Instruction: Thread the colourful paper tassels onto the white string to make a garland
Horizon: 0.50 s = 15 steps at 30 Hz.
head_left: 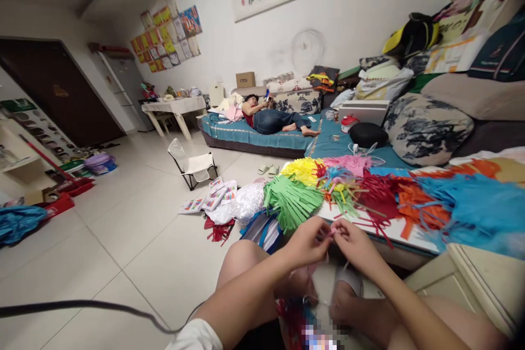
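My left hand [312, 240] and my right hand [349, 238] meet above my knees, fingertips pinched together. Between them is a small pink strip [332, 231], mostly hidden by the fingers; whether it is paper or ribbon I cannot tell. Just beyond my hands lies a bundle of green fringed strips [293, 200]. Yellow fringe [303, 171], pink fringe [348, 164] and dark red fringe [379, 197] are heaped behind it. Farther right are orange fringe [422, 208] and a large blue pile [479, 202].
White shredded fringe [249, 201] and printed sheets [215, 196] are at the left of the pile. A small folding chair [192, 164] stands on the tiled floor. Someone lies on the teal sofa [254, 143]. A cream cabinet [471, 279] is close on my right; a black cable [102, 304] crosses at left.
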{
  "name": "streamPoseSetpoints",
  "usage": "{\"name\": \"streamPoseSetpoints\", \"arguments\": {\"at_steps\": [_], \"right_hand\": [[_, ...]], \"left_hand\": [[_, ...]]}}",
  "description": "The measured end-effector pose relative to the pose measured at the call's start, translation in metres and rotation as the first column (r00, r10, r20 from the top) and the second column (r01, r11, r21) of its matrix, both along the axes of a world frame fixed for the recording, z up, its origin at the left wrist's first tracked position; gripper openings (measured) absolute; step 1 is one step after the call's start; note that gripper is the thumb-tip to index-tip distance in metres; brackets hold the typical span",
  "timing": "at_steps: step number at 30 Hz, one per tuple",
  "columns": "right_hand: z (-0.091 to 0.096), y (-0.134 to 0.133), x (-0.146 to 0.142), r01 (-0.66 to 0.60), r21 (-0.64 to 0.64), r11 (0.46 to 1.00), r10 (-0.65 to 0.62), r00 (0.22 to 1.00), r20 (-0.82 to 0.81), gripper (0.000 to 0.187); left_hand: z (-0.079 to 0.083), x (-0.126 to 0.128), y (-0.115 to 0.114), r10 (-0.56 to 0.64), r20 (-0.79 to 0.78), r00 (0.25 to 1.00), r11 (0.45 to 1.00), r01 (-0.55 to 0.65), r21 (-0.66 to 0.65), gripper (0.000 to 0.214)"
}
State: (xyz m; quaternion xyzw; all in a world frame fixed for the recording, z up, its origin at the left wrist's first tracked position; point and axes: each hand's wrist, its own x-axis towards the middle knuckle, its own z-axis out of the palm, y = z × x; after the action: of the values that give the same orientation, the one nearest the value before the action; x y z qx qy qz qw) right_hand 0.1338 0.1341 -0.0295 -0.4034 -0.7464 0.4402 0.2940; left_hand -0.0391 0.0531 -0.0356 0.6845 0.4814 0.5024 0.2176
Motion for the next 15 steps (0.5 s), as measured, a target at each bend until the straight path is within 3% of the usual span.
{"name": "streamPoseSetpoints", "arguments": {"at_steps": [7,15], "right_hand": [[0.014,-0.010,-0.002,0.003,-0.098,0.995,-0.015,0.993,-0.118,0.028],[0.008,-0.011,-0.005,-0.058,-0.176,0.983,0.019,0.976,-0.216,0.028]], "left_hand": [[0.004,-0.003,0.006,-0.004,0.398,0.918,0.986,0.071,-0.154,0.016],[0.005,-0.008,0.007,-0.058,0.243,0.968,0.998,0.060,0.000,0.022]]}}
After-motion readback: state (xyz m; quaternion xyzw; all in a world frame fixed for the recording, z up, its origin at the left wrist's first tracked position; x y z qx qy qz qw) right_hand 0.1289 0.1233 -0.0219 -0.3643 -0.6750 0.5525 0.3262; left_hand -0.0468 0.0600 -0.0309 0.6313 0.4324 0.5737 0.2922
